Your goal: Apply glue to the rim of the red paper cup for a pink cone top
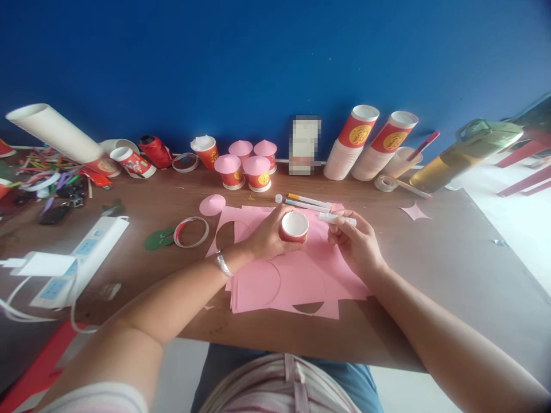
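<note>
My left hand (275, 234) is wrapped around a red-and-white paper cup (295, 225), its white open end facing up. Between the thumb and fingers of my right hand (355, 238) is a slim white glue tube (338, 219), pointing left toward the cup but apart from it. Both hands are above a stack of pink paper sheets (297, 272) with round cut-outs and drawn arcs. Just behind the cup lie a small clear cap (279, 198) and several markers (307, 202). A loose pink paper cone (212, 205) rests left of them.
Several red cups topped with pink cones (259, 172) stand at the back. Two tall cup stacks (349, 143) lean on the blue wall, near a bottle of yellowish liquid (465, 152). To the left are a tape roll (191, 232) and a power strip (81, 261) with cables.
</note>
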{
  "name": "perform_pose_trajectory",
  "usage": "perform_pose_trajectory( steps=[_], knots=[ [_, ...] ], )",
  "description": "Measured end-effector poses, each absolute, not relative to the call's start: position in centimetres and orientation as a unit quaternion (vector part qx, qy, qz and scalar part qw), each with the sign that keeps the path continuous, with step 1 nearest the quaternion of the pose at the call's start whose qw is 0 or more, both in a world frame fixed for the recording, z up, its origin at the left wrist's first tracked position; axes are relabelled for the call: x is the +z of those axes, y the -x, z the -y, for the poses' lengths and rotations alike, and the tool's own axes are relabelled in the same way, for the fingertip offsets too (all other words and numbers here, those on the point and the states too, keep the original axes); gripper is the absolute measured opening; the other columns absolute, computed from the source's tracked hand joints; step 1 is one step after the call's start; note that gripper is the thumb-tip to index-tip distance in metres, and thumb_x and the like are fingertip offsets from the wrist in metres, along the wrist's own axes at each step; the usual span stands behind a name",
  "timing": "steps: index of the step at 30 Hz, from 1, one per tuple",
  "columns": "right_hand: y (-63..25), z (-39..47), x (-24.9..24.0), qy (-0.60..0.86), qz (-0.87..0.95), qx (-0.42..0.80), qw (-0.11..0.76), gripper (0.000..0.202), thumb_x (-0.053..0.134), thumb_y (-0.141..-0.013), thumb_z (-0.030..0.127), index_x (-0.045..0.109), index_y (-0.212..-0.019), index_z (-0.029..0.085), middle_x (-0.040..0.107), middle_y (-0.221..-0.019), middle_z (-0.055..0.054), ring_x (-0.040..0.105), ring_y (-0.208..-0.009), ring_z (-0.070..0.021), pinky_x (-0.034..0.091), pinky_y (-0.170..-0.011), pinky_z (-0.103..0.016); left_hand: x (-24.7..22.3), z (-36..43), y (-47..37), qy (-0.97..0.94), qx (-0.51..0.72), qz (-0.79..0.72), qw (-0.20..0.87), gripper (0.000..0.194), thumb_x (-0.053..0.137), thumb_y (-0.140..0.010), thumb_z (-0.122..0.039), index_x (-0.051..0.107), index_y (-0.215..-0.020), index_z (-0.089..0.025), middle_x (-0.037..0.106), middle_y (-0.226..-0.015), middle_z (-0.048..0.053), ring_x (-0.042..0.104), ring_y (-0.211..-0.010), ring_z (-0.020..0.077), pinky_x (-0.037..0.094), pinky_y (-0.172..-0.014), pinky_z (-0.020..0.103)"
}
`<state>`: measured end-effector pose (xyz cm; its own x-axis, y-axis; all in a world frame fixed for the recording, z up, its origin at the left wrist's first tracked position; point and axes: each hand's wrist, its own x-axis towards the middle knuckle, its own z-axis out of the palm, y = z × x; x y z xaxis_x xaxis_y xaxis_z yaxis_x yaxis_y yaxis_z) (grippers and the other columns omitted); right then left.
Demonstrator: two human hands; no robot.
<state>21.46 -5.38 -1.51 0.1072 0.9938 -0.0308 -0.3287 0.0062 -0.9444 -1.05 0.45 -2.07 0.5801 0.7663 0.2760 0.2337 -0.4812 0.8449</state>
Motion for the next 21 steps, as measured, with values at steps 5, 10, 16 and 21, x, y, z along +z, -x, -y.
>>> perform_pose_trajectory(
  steps=[5,10,16,21],
  knots=[
    [-21.4,5.4,-1.5,0.428,0.37,0.552,0.612,0.027,0.083,-0.078,0.039,0.062,-0.083,0.022,0.054,-0.062,0.006,0.053,-0.052,-0.0097,0.042,-0.051,-0.024,-1.5,-0.5,1.3,-0.819,0.323,-0.251,0.402,0.066,0.082,-0.077,-0.033,0.048,-0.133,-0.023,0.06,-0.132,0.013,0.06,-0.122,0.0311,0.051,-0.105,0.05],
    [-21.5,5.3,-1.3,0.436,0.367,0.542,0.618,0.027,0.083,-0.077,0.04,0.065,-0.084,0.022,0.053,-0.063,0.005,0.052,-0.053,-0.01,0.042,-0.051,-0.025,-0.6,-0.3,1.7,-0.83,0.319,-0.192,0.415,0.065,0.069,-0.083,-0.017,0.044,-0.142,-0.026,0.057,-0.141,0.013,0.058,-0.13,0.0305,0.049,-0.11,0.049],
    [-21.6,5.3,-1.5,0.442,0.367,0.545,0.611,0.028,0.084,-0.076,0.041,0.066,-0.087,0.021,0.052,-0.062,0.005,0.052,-0.053,-0.0095,0.041,-0.051,-0.024,-2.6,-0.7,1.5,-0.806,0.402,-0.285,0.329,0.068,0.085,-0.074,-0.036,0.05,-0.13,-0.022,0.06,-0.125,0.013,0.061,-0.116,0.0303,0.051,-0.102,0.05],
    [-21.4,5.4,-1.7,0.462,0.37,0.546,0.593,0.032,0.085,-0.076,0.043,0.066,-0.09,0.021,0.054,-0.059,0.006,0.052,-0.05,-0.0099,0.038,-0.048,-0.024,-3.9,-1.3,1.4,-0.816,0.41,-0.297,0.281,0.081,0.091,-0.065,-0.046,0.049,-0.13,-0.021,0.053,-0.124,0.013,0.055,-0.12,0.0328,0.048,-0.106,0.054]
  ],
)
